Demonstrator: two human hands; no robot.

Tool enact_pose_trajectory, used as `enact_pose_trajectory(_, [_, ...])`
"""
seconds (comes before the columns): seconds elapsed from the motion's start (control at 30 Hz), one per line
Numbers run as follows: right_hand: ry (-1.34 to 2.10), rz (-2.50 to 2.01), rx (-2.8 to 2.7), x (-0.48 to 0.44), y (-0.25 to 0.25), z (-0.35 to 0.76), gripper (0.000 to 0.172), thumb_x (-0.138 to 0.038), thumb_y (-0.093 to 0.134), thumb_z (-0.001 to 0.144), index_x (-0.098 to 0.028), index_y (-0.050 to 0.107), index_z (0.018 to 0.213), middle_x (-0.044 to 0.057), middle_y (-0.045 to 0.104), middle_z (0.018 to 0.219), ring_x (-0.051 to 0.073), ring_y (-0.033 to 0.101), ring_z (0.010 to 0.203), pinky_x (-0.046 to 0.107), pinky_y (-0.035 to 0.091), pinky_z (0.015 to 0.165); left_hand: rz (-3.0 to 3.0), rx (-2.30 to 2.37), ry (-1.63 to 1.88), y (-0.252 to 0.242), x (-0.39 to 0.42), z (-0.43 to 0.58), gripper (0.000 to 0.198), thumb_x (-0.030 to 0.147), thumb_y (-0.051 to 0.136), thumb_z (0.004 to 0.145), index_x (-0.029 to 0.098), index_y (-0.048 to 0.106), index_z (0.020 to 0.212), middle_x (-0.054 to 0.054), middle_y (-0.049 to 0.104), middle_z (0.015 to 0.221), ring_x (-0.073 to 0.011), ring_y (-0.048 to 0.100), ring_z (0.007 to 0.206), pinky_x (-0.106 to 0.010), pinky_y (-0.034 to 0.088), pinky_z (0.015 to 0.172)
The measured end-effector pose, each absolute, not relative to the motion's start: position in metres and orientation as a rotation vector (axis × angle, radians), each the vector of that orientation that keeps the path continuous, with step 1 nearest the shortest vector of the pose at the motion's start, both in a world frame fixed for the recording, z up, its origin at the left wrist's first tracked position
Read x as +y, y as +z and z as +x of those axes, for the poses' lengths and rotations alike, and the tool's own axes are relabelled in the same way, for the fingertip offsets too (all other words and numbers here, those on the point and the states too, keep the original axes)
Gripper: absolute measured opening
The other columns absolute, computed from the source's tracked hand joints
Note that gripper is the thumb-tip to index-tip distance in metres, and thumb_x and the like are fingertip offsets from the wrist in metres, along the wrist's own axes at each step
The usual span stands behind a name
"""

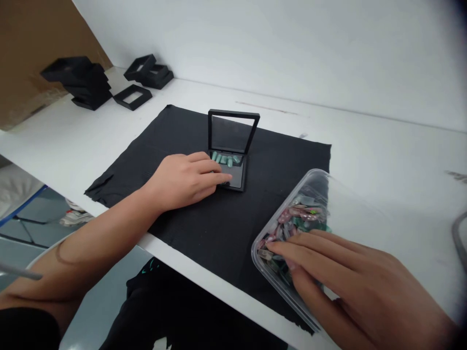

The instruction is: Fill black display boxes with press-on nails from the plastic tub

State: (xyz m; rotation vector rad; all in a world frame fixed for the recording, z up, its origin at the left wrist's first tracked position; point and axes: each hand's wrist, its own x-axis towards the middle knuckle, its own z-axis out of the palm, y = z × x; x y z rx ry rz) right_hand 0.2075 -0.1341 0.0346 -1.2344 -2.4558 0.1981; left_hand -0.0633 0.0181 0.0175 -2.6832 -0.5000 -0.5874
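Observation:
A black display case point(243, 175) stands open, its framed clear lid point(233, 135) tilted up at the back. Several glossy green false nails point(224, 159) lie in a row along the far part of its base. My left hand point(186, 179) lies over the case's left side, fingers stretched across it; the thumb is hidden. At the lower right, a clear plastic tub point(260, 233) holds a heap of pink, green and clear false nails point(290, 218). My right hand point(350, 277) reaches over the tub, fingers extended and their tips touching the heap, with nothing visibly gripped.
Under the case lies a black cloth point(197, 233) on the white table point(365, 155). Stacked black cases point(83, 87) and several loose black frames point(133, 97) stand at the far left. A white wall point(292, 58) rises behind. The table's front edge runs near my lap.

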Motion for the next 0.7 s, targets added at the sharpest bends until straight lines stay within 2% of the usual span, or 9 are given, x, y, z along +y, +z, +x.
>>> enact_pose_trajectory(0.1, [0.208, -1.245, -2.444, -0.1355, 0.035, 0.2092, 0.026, -0.018, 0.046, 0.094, -0.024, 0.066, 0.109, 0.004, 0.077, 0.097, 0.021, 0.074, 0.079, 0.031, 0.054, 0.048, -2.667, -0.516, -0.654, 0.0157, 0.018, -0.0619, 0.024, 0.023, 0.062, 0.092, 0.025, 0.072, 0.114, 0.003, 0.078, 0.095, -0.0139, 0.071, 0.086, -0.023, 0.042, 0.053])
enact_pose_trajectory(0.27, [0.208, -1.238, -2.448, -0.1348, 0.0355, 0.2102, 0.025, -0.018, 0.047, 0.093, -0.023, 0.067, 0.107, 0.004, 0.077, 0.095, 0.022, 0.073, 0.077, 0.032, 0.053, 0.048, -2.718, -0.496, -0.688, 0.0157, 0.0207, -0.0608, 0.014, 0.024, 0.063, 0.091, 0.023, 0.076, 0.096, 0.004, 0.079, 0.09, -0.0148, 0.071, 0.085, -0.024, 0.049, 0.06])
enact_pose_trajectory(0.4, [0.223, -1.184, -2.422, -0.1334, 0.0376, 0.2089, 0.025, -0.015, 0.047, 0.092, -0.024, 0.066, 0.105, 0.002, 0.077, 0.091, 0.02, 0.073, 0.073, 0.032, 0.051, 0.048, -2.827, -0.383, -0.613, 0.0188, 0.0236, -0.0641, 0.019, 0.025, 0.061, 0.094, 0.024, 0.076, 0.105, 0.001, 0.079, 0.099, -0.015, 0.07, 0.09, -0.025, 0.052, 0.068])
enact_pose_trajectory(0.5, [0.232, -1.185, -2.403, -0.133, 0.0388, 0.2079, 0.024, -0.015, 0.047, 0.092, -0.024, 0.067, 0.102, 0.002, 0.078, 0.089, 0.019, 0.073, 0.072, 0.031, 0.049, 0.047, -2.853, -0.355, -0.551, 0.022, 0.0234, -0.067, 0.02, 0.028, 0.059, 0.097, 0.026, 0.075, 0.108, 0.001, 0.078, 0.102, -0.0141, 0.07, 0.09, -0.026, 0.051, 0.072])
enact_pose_trajectory(0.7, [0.21, -1.164, -2.365, -0.1343, 0.0375, 0.2082, 0.024, -0.014, 0.047, 0.091, -0.026, 0.067, 0.1, 0.001, 0.078, 0.084, 0.019, 0.071, 0.068, 0.032, 0.048, 0.047, -2.834, -0.368, -0.534, 0.0241, 0.0226, -0.0699, 0.017, 0.03, 0.06, 0.098, 0.027, 0.075, 0.104, 0.001, 0.077, 0.094, -0.0133, 0.069, 0.079, -0.027, 0.045, 0.064])
